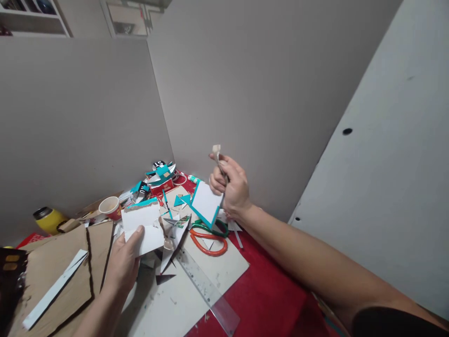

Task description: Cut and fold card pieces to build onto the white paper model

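Left hand (122,267) pinches a white card piece (143,228); right hand (229,185) grips a teal-edged card (206,203) and thin tool (218,157); best steadied above the scissors (208,238).

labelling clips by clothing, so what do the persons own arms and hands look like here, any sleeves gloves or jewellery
Both hands are bare, with no gloves. The left hand and its forearm show no sleeve, watch or ring that can be made out. The right hand leads into a long bare forearm, uncovered up to the elbow; near the lower right corner a dark sleeve begins. No bracelets or markings are visible on either arm.
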Demonstrator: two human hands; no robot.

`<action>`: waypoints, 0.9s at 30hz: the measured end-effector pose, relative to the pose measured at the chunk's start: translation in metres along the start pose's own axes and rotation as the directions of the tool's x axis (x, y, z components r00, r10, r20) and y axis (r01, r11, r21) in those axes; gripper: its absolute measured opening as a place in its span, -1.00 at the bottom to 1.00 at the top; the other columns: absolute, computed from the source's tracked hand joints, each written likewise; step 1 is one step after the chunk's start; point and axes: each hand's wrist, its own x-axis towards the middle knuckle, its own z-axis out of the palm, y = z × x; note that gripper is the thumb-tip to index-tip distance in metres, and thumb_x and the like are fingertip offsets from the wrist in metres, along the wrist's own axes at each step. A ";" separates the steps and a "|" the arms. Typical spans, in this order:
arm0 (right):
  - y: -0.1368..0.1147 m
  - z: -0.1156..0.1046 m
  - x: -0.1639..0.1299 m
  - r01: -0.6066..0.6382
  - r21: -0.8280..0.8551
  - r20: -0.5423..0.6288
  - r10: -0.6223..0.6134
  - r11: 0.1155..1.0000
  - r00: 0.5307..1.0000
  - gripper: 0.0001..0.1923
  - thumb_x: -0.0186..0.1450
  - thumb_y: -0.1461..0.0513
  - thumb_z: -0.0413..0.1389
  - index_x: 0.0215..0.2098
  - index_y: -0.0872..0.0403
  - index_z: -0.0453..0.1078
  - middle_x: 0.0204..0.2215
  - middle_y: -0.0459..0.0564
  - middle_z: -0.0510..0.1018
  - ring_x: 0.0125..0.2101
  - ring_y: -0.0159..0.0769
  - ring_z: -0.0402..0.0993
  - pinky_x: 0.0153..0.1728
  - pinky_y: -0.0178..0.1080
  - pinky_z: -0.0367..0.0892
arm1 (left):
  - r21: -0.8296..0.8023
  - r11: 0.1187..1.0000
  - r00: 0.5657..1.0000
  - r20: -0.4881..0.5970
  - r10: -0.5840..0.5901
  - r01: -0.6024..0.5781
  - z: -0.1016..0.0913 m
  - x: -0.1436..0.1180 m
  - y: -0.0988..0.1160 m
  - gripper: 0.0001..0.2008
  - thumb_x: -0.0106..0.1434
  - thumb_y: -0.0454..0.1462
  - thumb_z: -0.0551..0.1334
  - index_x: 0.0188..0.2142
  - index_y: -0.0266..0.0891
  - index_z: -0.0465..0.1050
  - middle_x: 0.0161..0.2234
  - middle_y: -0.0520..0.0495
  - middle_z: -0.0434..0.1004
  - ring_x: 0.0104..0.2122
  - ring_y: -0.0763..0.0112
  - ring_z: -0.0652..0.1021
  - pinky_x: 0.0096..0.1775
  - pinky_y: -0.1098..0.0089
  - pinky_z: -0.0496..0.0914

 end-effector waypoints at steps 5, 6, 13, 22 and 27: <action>0.039 -0.005 0.022 0.114 -0.574 0.052 -0.103 0.811 0.993 -0.67 0.15 0.14 0.09 -0.14 0.10 0.42 -0.39 0.03 0.48 -0.28 -0.14 0.42 -0.21 -0.08 0.34 | 0.036 0.998 0.998 0.044 0.043 -0.045 -0.008 0.005 -0.008 -0.62 0.02 -0.15 0.39 -0.20 -0.32 0.48 -0.37 -0.07 0.62 -0.40 0.28 0.60 -0.43 0.44 0.45; 0.040 -0.005 0.017 0.144 -0.597 0.067 -0.130 0.789 0.989 -0.63 0.12 0.17 0.13 -0.10 0.09 0.41 -0.22 0.11 0.50 -0.11 -0.06 0.38 -0.06 -0.02 0.27 | 0.050 0.997 0.998 0.046 0.053 -0.055 -0.009 0.007 -0.010 -0.62 0.04 -0.13 0.38 -0.20 -0.32 0.48 -0.37 -0.07 0.62 -0.40 0.29 0.60 -0.44 0.45 0.43; 0.018 0.021 -0.058 0.576 -0.635 0.587 -0.163 0.514 0.793 -0.67 0.29 0.13 0.09 -0.02 0.09 0.36 -0.07 0.11 0.52 -0.03 -0.12 0.38 0.00 -0.05 0.23 | 0.135 0.978 0.986 0.075 0.147 -0.156 -0.008 0.002 -0.017 -0.47 0.07 -0.02 0.33 -0.07 -0.35 0.48 -0.26 -0.17 0.62 -0.32 0.17 0.59 -0.35 0.35 0.44; 0.046 0.027 -0.079 0.435 -0.651 0.616 0.099 0.622 0.781 -0.73 0.36 0.26 -0.01 -0.50 0.08 0.32 -0.54 -0.08 0.45 -0.44 -0.33 0.36 -0.31 -0.27 0.20 | 0.086 0.993 0.992 0.097 0.075 -0.084 0.001 -0.013 -0.023 -0.50 0.13 -0.01 0.28 -0.05 -0.32 0.46 -0.25 -0.17 0.63 -0.31 0.20 0.60 -0.26 0.32 0.47; 0.033 0.023 -0.083 0.422 -0.541 0.598 -0.020 0.728 0.801 -0.74 0.35 0.25 -0.07 -0.51 0.04 0.18 -0.55 -0.11 0.32 -0.46 -0.32 0.26 -0.35 -0.26 0.18 | -0.082 0.996 0.997 -0.073 -0.034 0.028 0.004 -0.004 -0.008 -0.78 0.22 -0.19 0.24 -0.22 -0.30 0.49 -0.31 -0.10 0.61 -0.40 0.35 0.58 -0.41 0.42 0.49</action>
